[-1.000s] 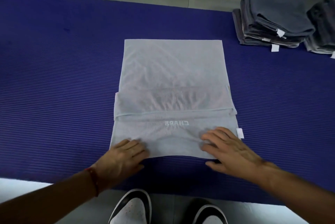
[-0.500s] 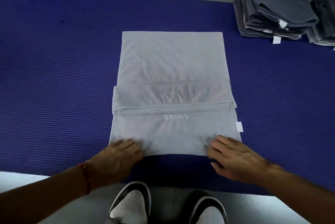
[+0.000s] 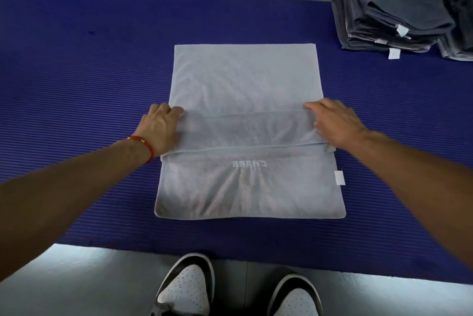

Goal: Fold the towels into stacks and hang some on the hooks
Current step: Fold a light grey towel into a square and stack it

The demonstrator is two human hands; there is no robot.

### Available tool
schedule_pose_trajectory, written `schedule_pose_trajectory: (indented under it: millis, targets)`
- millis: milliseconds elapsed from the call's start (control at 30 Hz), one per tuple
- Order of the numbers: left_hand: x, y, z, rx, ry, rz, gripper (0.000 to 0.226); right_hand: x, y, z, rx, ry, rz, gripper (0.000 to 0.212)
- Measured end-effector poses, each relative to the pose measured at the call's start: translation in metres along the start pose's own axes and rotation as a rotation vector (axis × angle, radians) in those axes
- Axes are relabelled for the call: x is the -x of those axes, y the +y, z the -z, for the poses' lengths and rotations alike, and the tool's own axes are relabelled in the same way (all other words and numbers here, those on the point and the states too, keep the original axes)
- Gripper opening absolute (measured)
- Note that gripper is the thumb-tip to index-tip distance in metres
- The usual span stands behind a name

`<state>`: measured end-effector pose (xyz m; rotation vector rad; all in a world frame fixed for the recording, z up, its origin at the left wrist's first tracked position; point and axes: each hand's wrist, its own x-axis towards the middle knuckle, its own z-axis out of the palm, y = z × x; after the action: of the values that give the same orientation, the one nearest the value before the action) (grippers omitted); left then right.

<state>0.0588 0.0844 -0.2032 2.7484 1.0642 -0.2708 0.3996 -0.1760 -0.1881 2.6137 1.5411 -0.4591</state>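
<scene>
The pale grey rectangular terry towel point(image 3: 244, 121) lies flat on the ribbed blue foam mat point(image 3: 76, 85), its near part doubled over. The left hand point(image 3: 161, 129) and right hand point(image 3: 332, 123) each grip one end of the folded band, fingers curled on cloth. Judged step: mid-fold; next, carry that band toward the far edge, squarely. The stack of folded dark grey towels point(image 3: 391, 13) sits well apart, far right; nothing obstructs.

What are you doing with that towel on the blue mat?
A person is folding a light grey towel spread on a blue mat. The left hand and right hand each hold one end of the folded flap across the towel's middle. The near part is already doubled over. At the far right sits a stack of dark grey folded towels, with more beside it. The person's shoes show at the mat's near edge.
</scene>
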Motion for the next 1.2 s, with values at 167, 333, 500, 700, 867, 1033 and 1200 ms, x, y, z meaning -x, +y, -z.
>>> schedule_pose_trajectory:
  millis: [167, 333, 500, 700, 867, 1033, 1200]
  targets:
    - [0.008, -0.01, 0.005, 0.031, 0.112, -0.103, 0.027, 0.005, -0.003, 0.007, -0.048, 0.041, -0.085, 0.033]
    - [0.056, -0.002, 0.023, 0.309, 0.192, -0.262, 0.014, 0.058, -0.002, 0.019, -0.437, 0.214, -0.039, 0.012]
    - [0.137, -0.006, 0.011, 0.239, 0.174, -0.519, 0.007, 0.142, 0.002, 0.004, -0.43, 0.151, 0.073, 0.03]
    - [0.17, -0.016, -0.03, 0.008, 0.039, -0.636, 0.026, 0.183, 0.016, -0.047, -0.078, 0.078, 0.377, 0.033]
    - [0.171, -0.02, -0.042, -0.021, 0.018, -0.564, 0.044, 0.176, 0.019, -0.051, 0.095, 0.077, 0.435, 0.051]
    - [0.162, -0.011, -0.032, 0.282, 0.13, -0.412, 0.025, 0.165, 0.013, -0.05, -0.084, 0.205, 0.348, 0.028]
    - [0.129, 0.009, 0.015, 0.761, 0.264, 0.083, 0.009, 0.136, -0.013, -0.018, -0.764, 0.293, -0.299, 0.01]
